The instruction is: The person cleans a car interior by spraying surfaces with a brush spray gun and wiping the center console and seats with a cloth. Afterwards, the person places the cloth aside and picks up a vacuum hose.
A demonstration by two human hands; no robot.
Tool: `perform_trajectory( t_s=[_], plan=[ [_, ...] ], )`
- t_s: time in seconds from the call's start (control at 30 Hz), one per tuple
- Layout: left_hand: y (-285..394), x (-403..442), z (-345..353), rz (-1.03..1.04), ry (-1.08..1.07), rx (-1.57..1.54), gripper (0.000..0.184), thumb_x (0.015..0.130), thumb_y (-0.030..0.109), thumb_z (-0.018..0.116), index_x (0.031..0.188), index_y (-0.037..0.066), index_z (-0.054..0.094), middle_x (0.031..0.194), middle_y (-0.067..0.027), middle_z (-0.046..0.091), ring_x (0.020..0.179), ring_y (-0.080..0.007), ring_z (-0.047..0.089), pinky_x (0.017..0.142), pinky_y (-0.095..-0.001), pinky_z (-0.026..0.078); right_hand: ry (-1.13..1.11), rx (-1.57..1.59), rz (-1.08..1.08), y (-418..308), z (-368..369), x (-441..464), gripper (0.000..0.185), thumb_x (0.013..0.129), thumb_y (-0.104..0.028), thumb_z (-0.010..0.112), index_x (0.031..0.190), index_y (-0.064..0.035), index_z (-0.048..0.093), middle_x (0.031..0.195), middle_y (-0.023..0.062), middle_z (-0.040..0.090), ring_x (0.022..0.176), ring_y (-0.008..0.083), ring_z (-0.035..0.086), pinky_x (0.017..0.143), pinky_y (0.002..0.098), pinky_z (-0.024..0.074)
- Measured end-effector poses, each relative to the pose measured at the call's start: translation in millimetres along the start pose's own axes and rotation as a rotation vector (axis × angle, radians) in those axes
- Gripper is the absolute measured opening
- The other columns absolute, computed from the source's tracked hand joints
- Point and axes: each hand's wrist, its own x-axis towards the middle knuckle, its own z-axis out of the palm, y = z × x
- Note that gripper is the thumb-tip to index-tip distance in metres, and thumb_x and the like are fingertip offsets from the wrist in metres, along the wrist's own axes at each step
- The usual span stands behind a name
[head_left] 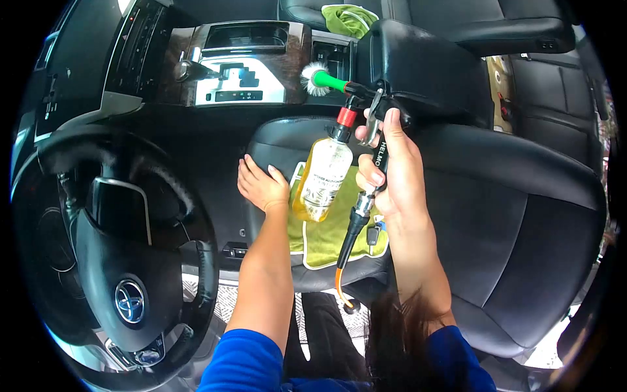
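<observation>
My right hand (395,163) is wrapped round the black handle of an air-powered cleaning gun (381,151), below its metal trigger. The gun's green nozzle ends in a round white brush (316,80), close to the centre console. Under the gun hangs a clear bottle (324,176) of yellowish liquid, tilted, with a red collar at its neck. An orange air hose (339,285) runs down from the handle. My left hand (262,185) rests flat on the front edge of the black driver's seat (281,140), fingers spread, beside the bottle.
A green cloth (320,245) lies on the seat with a car key (373,236) on it. The steering wheel (130,300) is at left. Beyond the seat are the gear selector (189,70), the console armrest (424,65) and another green cloth (351,21).
</observation>
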Motion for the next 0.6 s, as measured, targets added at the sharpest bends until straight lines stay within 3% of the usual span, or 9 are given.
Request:
perform_trajectory(
  t_s=[0.33,0.4,0.6],
  plan=[
    [-0.3,0.1,1.2,-0.004,0.005,0.028,0.060,0.083,0.028,0.052,0.138,0.007,0.039,0.136,-0.0136,0.045,0.123,-0.0301,0.044,0.103,-0.0458,0.034,-0.008,0.015,-0.012,2.1,8.1,38.6,0.043,0.096,-0.045,0.049,0.112,-0.0054,0.054,0.082,0.0035,0.055,0.039,0.0046,0.034,0.035,0.0212,0.0280],
    [1.3,0.8,1.0,-0.007,0.004,0.020,0.060,0.083,0.028,0.052,0.138,0.007,0.039,0.136,-0.0137,0.045,0.123,-0.0303,0.044,0.103,-0.0459,0.033,-0.036,0.064,-0.017,0.0,9.8,46.7,0.034,0.095,-0.040,0.055,0.100,-0.0069,0.052,0.080,0.0015,0.052,0.039,0.0059,0.038,0.034,0.0224,0.0285],
    [1.2,1.1,0.8,0.004,0.003,0.003,0.061,0.084,0.027,0.050,0.139,0.006,0.037,0.136,-0.0146,0.043,0.124,-0.0315,0.042,0.103,-0.0469,0.032,-0.015,0.074,-0.049,0.2,19.6,67.7,0.035,0.094,-0.041,0.057,0.088,-0.0075,0.050,0.076,0.0005,0.050,0.037,0.0068,0.037,0.033,0.0234,0.0280]
  ],
)
